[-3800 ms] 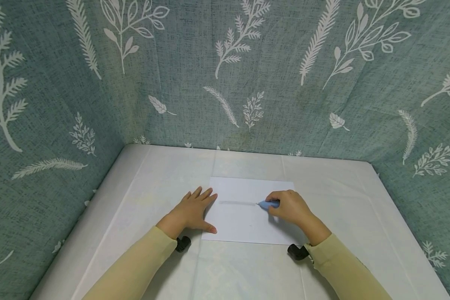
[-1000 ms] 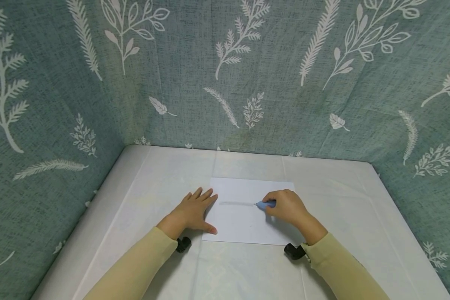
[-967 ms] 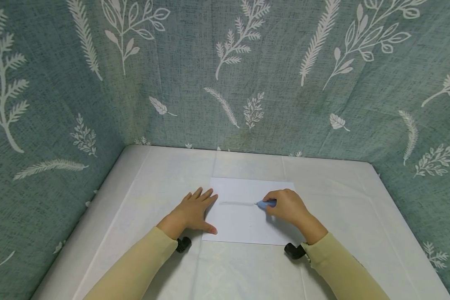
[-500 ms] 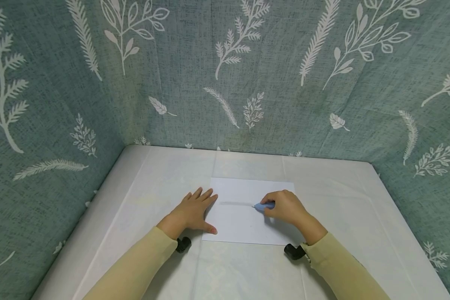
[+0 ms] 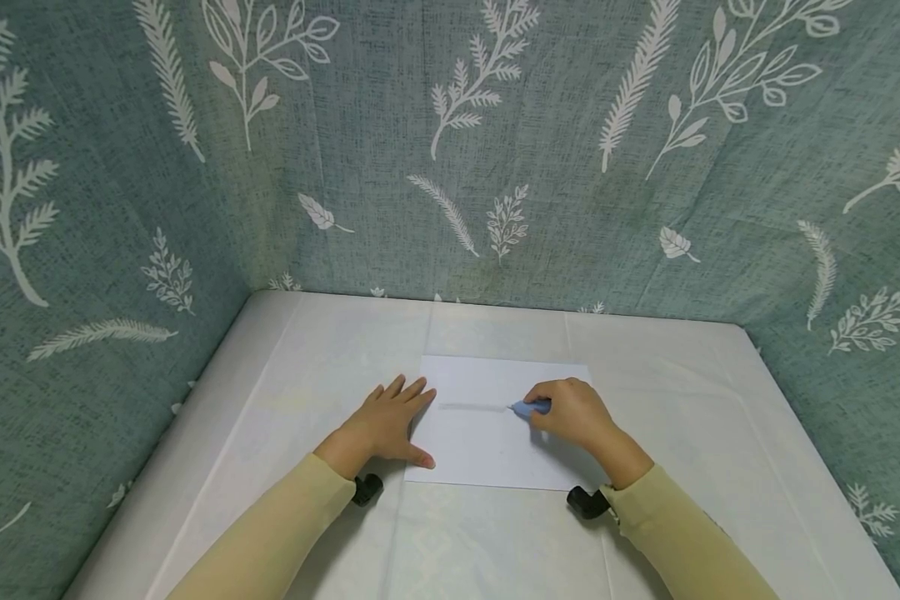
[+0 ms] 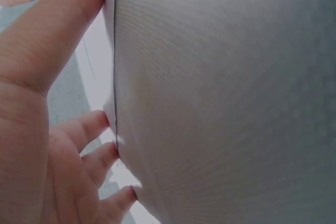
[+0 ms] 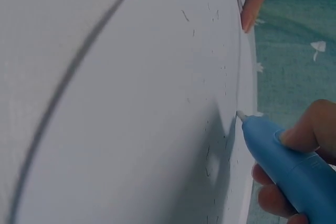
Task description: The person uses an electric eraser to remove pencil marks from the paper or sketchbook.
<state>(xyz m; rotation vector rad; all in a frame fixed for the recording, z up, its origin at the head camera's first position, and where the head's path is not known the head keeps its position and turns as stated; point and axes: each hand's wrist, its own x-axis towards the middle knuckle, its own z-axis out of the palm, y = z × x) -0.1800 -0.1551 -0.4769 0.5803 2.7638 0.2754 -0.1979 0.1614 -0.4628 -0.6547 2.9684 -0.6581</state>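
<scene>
- My right hand (image 5: 576, 417) is clamped round a blue pen-shaped tool (image 7: 294, 166).
- The tool is over the white paper (image 5: 465, 457), just toward 2 o'clock from its middle, its tip pointing to 9 o'clock at the end of a grey line (image 5: 472, 407).
- My left hand (image 5: 381, 425), fingers (image 5: 418, 402) spread apart, rests at the paper's 9 o'clock edge.
- Small dark flecks (image 7: 185, 15) dot the paper, which lies on a white cloth (image 5: 667, 408).
</scene>
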